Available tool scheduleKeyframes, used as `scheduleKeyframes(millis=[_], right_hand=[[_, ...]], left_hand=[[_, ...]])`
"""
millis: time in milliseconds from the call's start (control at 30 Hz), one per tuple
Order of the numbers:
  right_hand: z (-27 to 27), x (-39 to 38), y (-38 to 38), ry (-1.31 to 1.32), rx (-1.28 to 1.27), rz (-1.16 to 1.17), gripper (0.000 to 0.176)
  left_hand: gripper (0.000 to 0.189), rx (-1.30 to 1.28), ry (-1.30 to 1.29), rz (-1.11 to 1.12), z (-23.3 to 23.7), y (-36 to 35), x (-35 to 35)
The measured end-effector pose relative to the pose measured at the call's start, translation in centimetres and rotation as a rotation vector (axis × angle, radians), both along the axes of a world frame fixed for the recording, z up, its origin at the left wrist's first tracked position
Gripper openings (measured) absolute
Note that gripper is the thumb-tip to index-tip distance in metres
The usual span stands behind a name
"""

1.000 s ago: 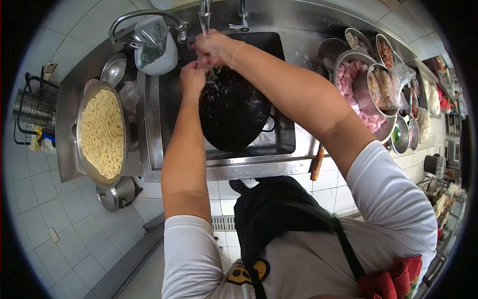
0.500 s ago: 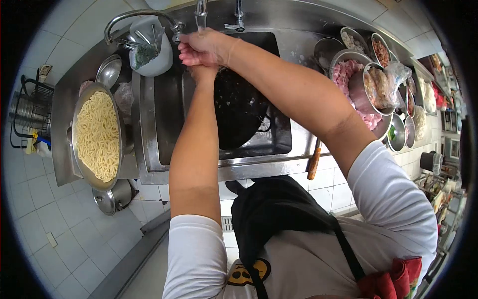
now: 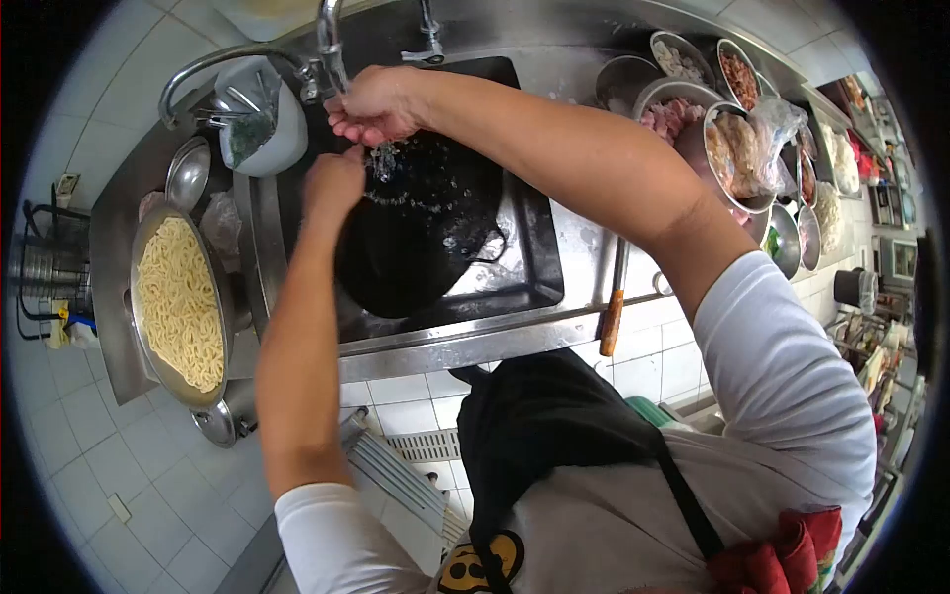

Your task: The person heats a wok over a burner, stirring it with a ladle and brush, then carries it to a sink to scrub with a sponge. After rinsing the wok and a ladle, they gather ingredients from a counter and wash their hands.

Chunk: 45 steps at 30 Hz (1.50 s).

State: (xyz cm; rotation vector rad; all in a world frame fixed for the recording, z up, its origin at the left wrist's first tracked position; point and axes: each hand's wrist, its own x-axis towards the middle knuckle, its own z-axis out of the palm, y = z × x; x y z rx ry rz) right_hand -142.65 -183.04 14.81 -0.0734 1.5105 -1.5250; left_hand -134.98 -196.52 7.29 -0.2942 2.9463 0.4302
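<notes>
A black wok [image 3: 411, 238] lies in the steel sink [image 3: 539, 267], with water splashing on its upper part. Its loop handle [image 3: 494, 247] shows on the right side. My right hand [image 3: 374, 107] is just below the faucet [image 3: 331, 45], palm partly turned up and fingers loosely bent, holding nothing I can see. Below it, at the wok's upper left edge, is my left hand [image 3: 334, 185], its back toward me. Its fingers look closed but are mostly hidden, so whatever they grip is not visible.
A wide bowl of noodles [image 3: 178, 307] stands on the left, near a white container of utensils [image 3: 262, 129] and a ladle [image 3: 188, 173]. Bowls of meat [image 3: 673, 117] and other ingredients line the right counter. A wooden-handled tool [image 3: 613, 322] lies at the sink's right.
My left hand has come away from my right hand and moved down-left to the wok's edge. My right hand stays near the faucet. The view has shifted, and more of the wok shows.
</notes>
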Motion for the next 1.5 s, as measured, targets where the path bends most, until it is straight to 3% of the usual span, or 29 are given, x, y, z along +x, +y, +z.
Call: scheduleKeyframes(millis=[33, 133, 167, 233, 267, 333, 367, 433, 500, 600, 700, 867, 933, 1033, 1200, 1267, 1367, 1400, 1500], right_hand=[[-0.4, 0.1, 0.4, -0.019, 0.002, -0.045, 0.027], [-0.6, 1.2, -1.0, -0.065, -0.044, -0.138, 0.028], [-0.1, 1.5, -1.7, -0.062, -0.080, -0.170, 0.029], [-0.5, 1.1, -2.4, -0.084, -0.211, -0.258, 0.032], [-1.6, 0.6, -2.7, 0.027, -0.169, -0.250, 0.032], [-2.7, -1.6, -2.2, 0.254, -0.086, -0.123, 0.028], [-3.3, -3.0, -1.1, 0.363, -0.043, 0.003, 0.025], [0.4, -3.8, 1.2, 1.141, 0.471, 0.399, 0.025], [-2.3, -6.8, 1.4, 1.511, 0.472, 0.217, 0.031], [-5.5, -10.0, 1.7, 1.465, 0.668, 0.444, 0.027], [-5.4, -10.8, 4.0, 1.376, 0.616, 0.534, 0.026], [-4.6, -10.4, 8.9, 1.414, 0.514, 0.269, 0.032], [-3.6, -7.6, 10.3, 1.518, 0.583, 0.097, 0.036], [-0.8, -2.5, 13.7, 1.611, 0.438, 0.015, 0.043], [3.7, 10.5, 21.1, 1.467, 0.482, -0.003, 0.044], [3.8, 16.5, 24.8, 1.521, 0.451, -0.093, 0.041], [3.5, 28.3, 29.4, 1.280, 0.624, -0.268, 0.039], [2.6, 32.6, 30.6, 1.174, 0.559, -0.418, 0.037], [0.5, 46.4, 33.5, 0.948, 0.830, -0.647, 0.032]], left_hand=[[0.034, 0.073, 0.015, 0.072, 0.1, -0.3, 0.5], [0.033, 0.191, 0.217, -0.179, 0.8, -0.4, 0.3], [0.033, 0.189, 0.426, -0.188, 1.2, 0.6, 0.4], [0.031, 0.214, 0.419, -0.094, 1.1, 0.4, -0.8], [0.032, 0.118, 0.570, -0.152, -0.3, 0.6, -1.1], [0.034, 0.089, 0.593, -0.227, 0.4, 2.0, -1.2], [0.036, 0.154, 0.457, -0.238, 1.5, 3.0, -1.2], [0.035, 0.211, 0.405, -0.134, 1.2, 4.9, -2.3], [0.032, 0.231, 0.337, -0.151, 1.7, 5.7, -2.9], [0.032, 0.199, 0.402, -0.258, 1.3, 5.9, -2.8], [0.034, 0.135, 0.112, -0.291, 4.3, 6.7, -1.6], [0.037, -0.018, -0.030, -0.183, 4.5, 6.6, 1.7], [0.036, -0.044, 0.096, -0.155, 4.5, 6.5, 3.2], [0.034, -0.186, 0.140, -0.193, 4.7, 7.3, 4.9], [0.032, -0.270, 0.432, -0.401, 8.2, 8.0, 9.3], [0.031, -0.316, 0.559, -0.499, 10.5, 7.9, 10.7], [0.031, -0.410, 0.745, -0.603, 15.2, 7.2, 12.4], [0.032, -0.431, 0.815, -0.634, 16.9, 7.0, 12.8], [0.032, -0.472, 1.012, -0.735, 22.0, 6.8, 14.7]])
